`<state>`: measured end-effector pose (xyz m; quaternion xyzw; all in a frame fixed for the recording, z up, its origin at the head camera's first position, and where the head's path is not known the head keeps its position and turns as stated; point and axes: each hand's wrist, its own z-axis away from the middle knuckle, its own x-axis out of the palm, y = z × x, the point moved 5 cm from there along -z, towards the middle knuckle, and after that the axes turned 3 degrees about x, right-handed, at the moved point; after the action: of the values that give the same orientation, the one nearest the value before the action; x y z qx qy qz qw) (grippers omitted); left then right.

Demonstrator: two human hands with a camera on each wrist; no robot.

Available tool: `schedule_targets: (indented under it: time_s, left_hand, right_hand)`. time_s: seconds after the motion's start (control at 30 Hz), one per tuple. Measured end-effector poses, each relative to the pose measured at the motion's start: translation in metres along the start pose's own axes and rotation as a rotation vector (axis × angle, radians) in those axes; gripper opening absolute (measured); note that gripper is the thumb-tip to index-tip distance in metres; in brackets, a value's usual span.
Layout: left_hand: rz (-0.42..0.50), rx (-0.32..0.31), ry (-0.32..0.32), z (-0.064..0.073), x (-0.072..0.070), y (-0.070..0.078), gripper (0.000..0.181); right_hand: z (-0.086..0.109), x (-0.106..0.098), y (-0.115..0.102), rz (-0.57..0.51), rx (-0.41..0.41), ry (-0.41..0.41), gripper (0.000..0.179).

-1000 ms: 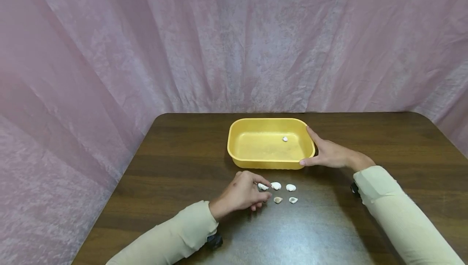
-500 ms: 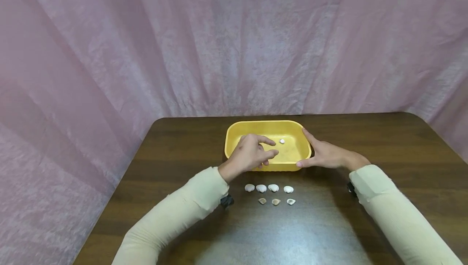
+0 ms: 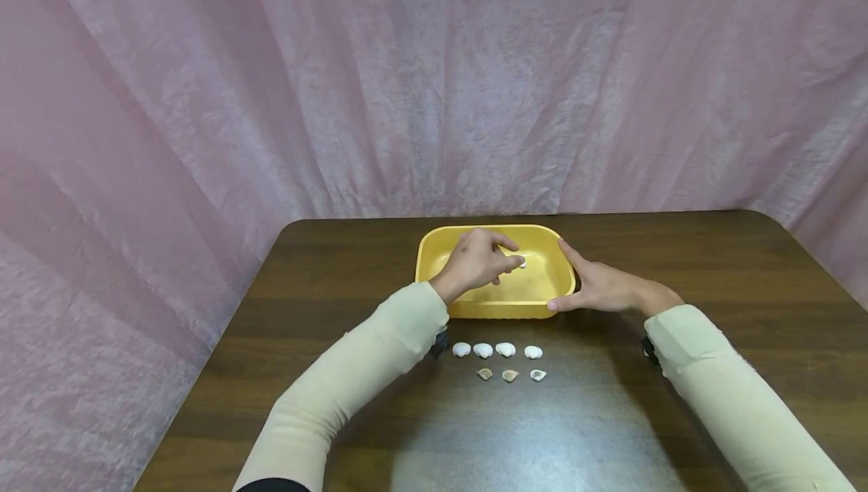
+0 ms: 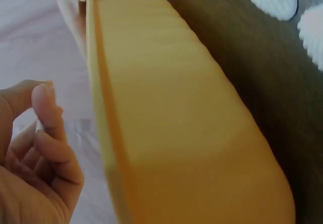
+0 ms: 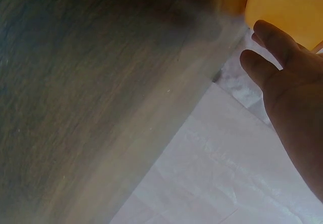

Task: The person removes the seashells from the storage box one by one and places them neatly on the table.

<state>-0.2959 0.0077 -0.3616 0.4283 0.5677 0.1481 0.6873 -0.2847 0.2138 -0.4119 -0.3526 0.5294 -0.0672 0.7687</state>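
My left hand (image 3: 477, 258) is over the yellow plastic tub (image 3: 502, 310), index finger and thumb bent toward each other near a small white seashell (image 3: 523, 264) inside it. The fingertips partly cover this shell. In the left wrist view, the left hand (image 4: 38, 153) is beside the tub's rim with its fingers bent, and no shell shows between them. My right hand (image 3: 606, 286) grips the tub's right end, thumb at the front corner and fingers at the back corner. In the right wrist view, the right hand (image 5: 292, 82) is against the tub wall (image 5: 287, 7).
In front of the tub, several white ribbed seashells (image 3: 483, 350) lie in a row on the dark wooden table (image 3: 339, 281). Below that row are three smaller brownish-grey shells (image 3: 510, 376). A pink curtain (image 3: 434, 85) hangs behind the table's far edge.
My left hand has moved from the shells on the table up and over the tub, uncovering the left ends of both rows. My right hand stays on the tub's right end.
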Motion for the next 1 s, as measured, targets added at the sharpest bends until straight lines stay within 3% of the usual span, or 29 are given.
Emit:
schedule_targets:
  time_s: [0.3,0.53,0.77,1.0]
  left_hand:
    - [-0.040,-0.043,-0.054,-0.020,0.012,-0.013,0.028]
    - [-0.010,-0.020,-0.068,-0.032,0.017,-0.020,0.027]
    - [-0.064,-0.010,-0.096,-0.044,0.021,-0.027,0.027]
    - [-0.054,-0.021,-0.115,-0.053,0.025,-0.035,0.026]
  right_hand:
    - [0.000,0.001,0.000,0.001,-0.005,-0.008,0.124]
    - [-0.001,0.001,0.001,-0.004,-0.004,-0.004,0.125]
    - [-0.002,0.001,0.003,-0.012,0.001,-0.006,0.125]
    - [-0.002,0.001,0.003,-0.022,-0.007,0.001,0.126]
